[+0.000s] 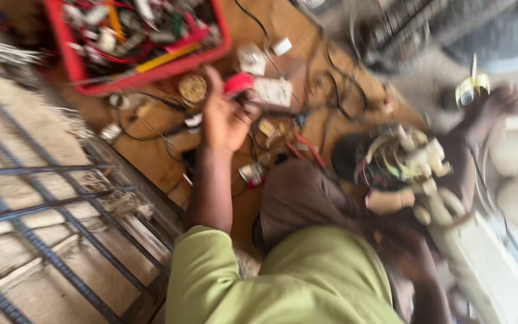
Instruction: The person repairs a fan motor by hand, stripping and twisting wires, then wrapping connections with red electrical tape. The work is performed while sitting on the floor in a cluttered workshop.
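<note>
— Hands first: where is each one in the head view?

— The left hand (226, 117) reaches forward over the wooden desk (151, 153), fingers curled loosely around a dark cable or tool handle (271, 110), just below a red roll of tape (238, 83). The blur hides how firm the hold is. The right hand (412, 252) is low at the right, a dark smear against a white casing (481, 264); I cannot tell whether it is open or closed, or whether it holds anything.

— What lies around the left hand?

— A white rectangular block (273, 91) sits just right of the tape, and a round brass-coloured disc (193, 88) just left. Behind them a red tray (145, 73) holds tangled wires and small parts, with a yellow strip along its near edge. A small white square piece (282, 46) lies farther back among black cables.

— And to the right?

— A bundle of white connectors and coloured wires (406, 159) rests near the person's knee. A yellow and white tape roll (472, 87) stands near a bare foot (499, 102).
</note>
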